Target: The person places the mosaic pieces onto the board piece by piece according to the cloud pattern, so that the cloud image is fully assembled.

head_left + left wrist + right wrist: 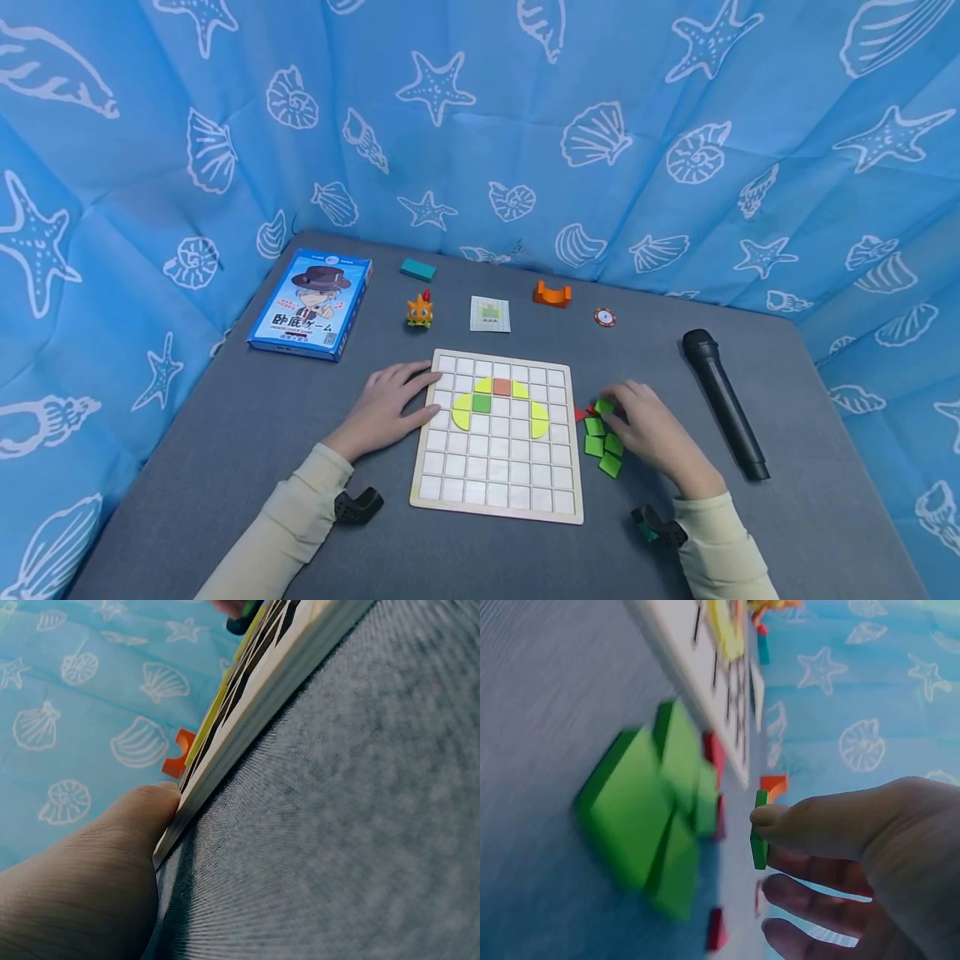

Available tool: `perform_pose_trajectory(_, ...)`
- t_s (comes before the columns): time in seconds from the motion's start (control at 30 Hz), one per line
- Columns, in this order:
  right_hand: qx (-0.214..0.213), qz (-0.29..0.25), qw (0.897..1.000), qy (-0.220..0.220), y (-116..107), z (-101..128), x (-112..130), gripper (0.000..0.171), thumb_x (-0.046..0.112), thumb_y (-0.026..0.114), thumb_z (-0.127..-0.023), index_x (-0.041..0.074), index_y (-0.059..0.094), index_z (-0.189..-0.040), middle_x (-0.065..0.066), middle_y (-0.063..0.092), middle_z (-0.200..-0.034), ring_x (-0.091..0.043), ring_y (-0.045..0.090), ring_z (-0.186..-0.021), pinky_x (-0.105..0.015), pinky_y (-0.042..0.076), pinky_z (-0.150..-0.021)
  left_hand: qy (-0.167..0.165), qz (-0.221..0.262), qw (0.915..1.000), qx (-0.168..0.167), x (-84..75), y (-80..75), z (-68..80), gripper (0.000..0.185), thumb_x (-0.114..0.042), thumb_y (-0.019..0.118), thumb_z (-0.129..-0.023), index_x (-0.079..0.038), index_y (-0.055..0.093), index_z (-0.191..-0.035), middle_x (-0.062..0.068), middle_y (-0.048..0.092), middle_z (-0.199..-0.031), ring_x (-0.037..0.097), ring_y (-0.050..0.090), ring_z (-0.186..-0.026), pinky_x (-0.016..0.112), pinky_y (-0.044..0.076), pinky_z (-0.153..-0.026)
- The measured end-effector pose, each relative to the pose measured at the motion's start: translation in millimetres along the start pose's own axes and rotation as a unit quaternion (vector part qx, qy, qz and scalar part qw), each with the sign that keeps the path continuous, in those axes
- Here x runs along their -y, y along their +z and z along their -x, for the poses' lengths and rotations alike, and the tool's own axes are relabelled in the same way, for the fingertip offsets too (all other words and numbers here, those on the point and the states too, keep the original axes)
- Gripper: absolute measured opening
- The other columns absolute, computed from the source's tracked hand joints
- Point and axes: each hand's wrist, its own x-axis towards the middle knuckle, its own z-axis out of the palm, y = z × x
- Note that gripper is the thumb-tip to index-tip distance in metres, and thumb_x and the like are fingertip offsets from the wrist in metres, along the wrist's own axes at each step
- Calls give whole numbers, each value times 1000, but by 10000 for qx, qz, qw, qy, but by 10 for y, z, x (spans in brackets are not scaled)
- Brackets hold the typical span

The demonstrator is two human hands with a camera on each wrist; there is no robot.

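Note:
A pale wooden grid board (495,512) lies flat in front of me. On it are several yellow curved tiles (461,412), one orange-red square tile (502,387) and one green square tile (482,404). My left hand (378,412) rests at the board's left edge, fingers relaxed, with the thumb touching the rim in the left wrist view. Beyond the right edge, my right hand (654,427) pinches a green square tile (760,840) between thumb and fingers, above the table. Under it lie several loose green tiles (630,806) beside small red pieces (581,414).
Behind the board are a printed pattern card (490,315), an orange toy figure (420,312), a teal block (417,269), an orange curved block (552,294) and a poker chip (604,317). A black microphone (723,404) lies right; a blue game box (311,304) lies left.

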Motion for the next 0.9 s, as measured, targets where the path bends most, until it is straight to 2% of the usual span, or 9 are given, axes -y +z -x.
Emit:
perform_pose_trajectory(0.2,83,-255,9994,-204,-54,-71,230,26,10,70,-87,5,63,-112,-7,61,-106,-22,62,-95,-40,53,-78,11,35,10000,-6,-14,-12,4,59,-59,47,-93,-34,39,-146,0,35,-153,28,33,-139,56,24,-109)
perform_pose_trajectory(0.47,52,-379,9942,-1004,23,-218,490,26,6,73,-84,8,66,-109,-2,61,-106,-15,60,-93,-35,54,-80,38,69,10000,-25,-26,-28,12,59,-59,48,-93,-33,40,-146,0,35,-153,28,32,-139,56,23,-109)
perform_pose_trajectory(0.67,299,-760,9867,-1405,107,-332,685,27,6,74,-83,10,65,-108,0,62,-107,-15,61,-95,-34,54,-84,40,79,10000,-10,-26,-28,7,59,-58,48,-94,-33,40,-146,0,35,-152,27,32,-139,56,23,-109)
perform_pose_trajectory(0.9,429,-488,9822,-1762,217,-444,891,25,8,73,-84,9,65,-108,-2,62,-106,-13,59,-96,-31,53,-83,22,74,10000,2,-30,-30,15,59,-58,48,-94,-33,40,-146,0,35,-153,27,32,-139,56,24,-109)
